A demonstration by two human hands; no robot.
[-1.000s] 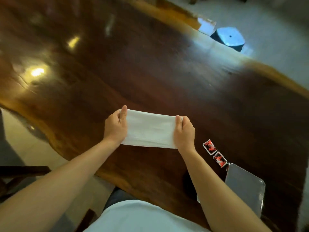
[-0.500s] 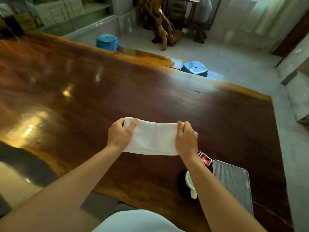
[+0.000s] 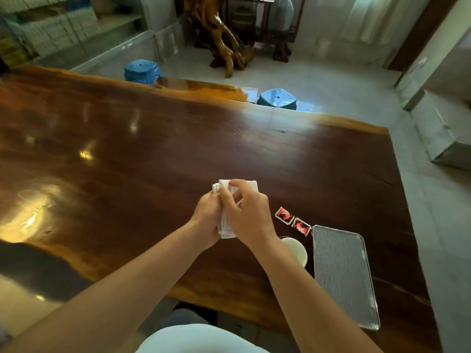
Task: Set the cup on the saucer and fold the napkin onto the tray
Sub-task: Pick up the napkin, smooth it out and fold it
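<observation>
Since half a second ago, both hands have come together at centre view, turning the stretched strip into a compact bundle. White cloth napkin point(image 3: 224, 226) is now doubled over and held above the dark polished wooden table point(image 3: 153, 154), not resting on it. Left hand point(image 3: 207, 221) closes round the bundle's left side; right hand point(image 3: 248, 216) lies over it from 3 o'clock, its fingertips point(image 3: 233, 184) pinching the upper fold near 12 o'clock. Napkin shows only between and above the two hands, with a lower corner hanging out at 6 o'clock. Judgement: ends were brought together to halve the length, and the pinch keeps the layers aligned.

White round cup or saucer point(image 3: 297, 250) sits at 4 o'clock from the hands, partly hidden behind the right forearm; which piece it is cannot be told. Silver ribbed rectangular metal tray point(image 3: 342, 276) lies just beyond it at 4 o'clock, apparently bare. Two small red-and-black sachets point(image 3: 292, 221) lie at 3 o'clock, near the tray's top corner. Judgement: folding is nearly complete; transfer to the tray is not yet done.
</observation>
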